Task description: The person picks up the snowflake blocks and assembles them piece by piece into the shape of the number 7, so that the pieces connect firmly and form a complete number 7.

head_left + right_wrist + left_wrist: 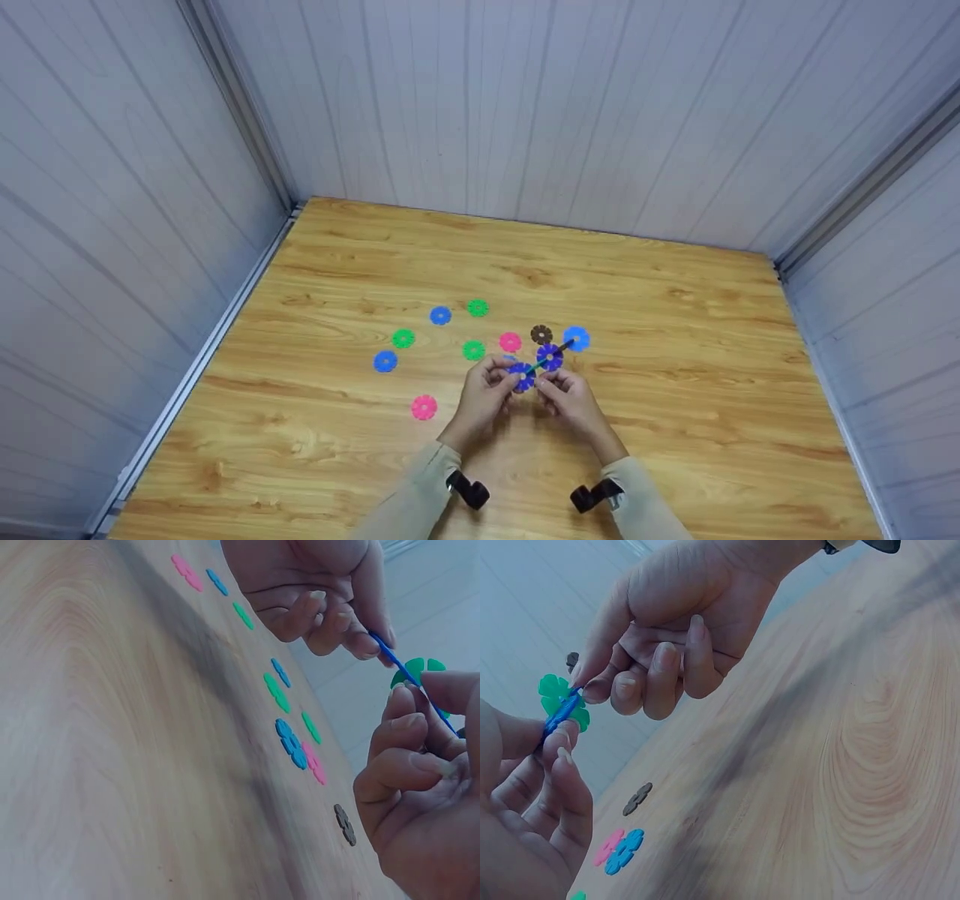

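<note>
Between the hands is a chain of slotted flower-shaped plastic discs. It holds a dark blue disc [523, 376], a green disc [553, 687] turned edge-on in the head view, a second dark blue disc [550, 357] and a brown disc [564, 347]. A light blue disc [577, 338] appears joined at the far end. My left hand [484, 394] pinches the nearer dark blue disc between thumb and fingers. With thumb and forefinger, my right hand [576, 401] pinches the chain near the second dark blue disc; its fingertips partly hide the exact contact.
Loose discs lie flat on the wooden table [712, 375], mostly left and beyond the hands: green [403, 338], blue [385, 361], pink [424, 407] and brown [541, 334]. Another blue disc [291, 744] lies beside a pink one [313, 763]. Pale panel walls [495, 112] enclose the table's back and sides.
</note>
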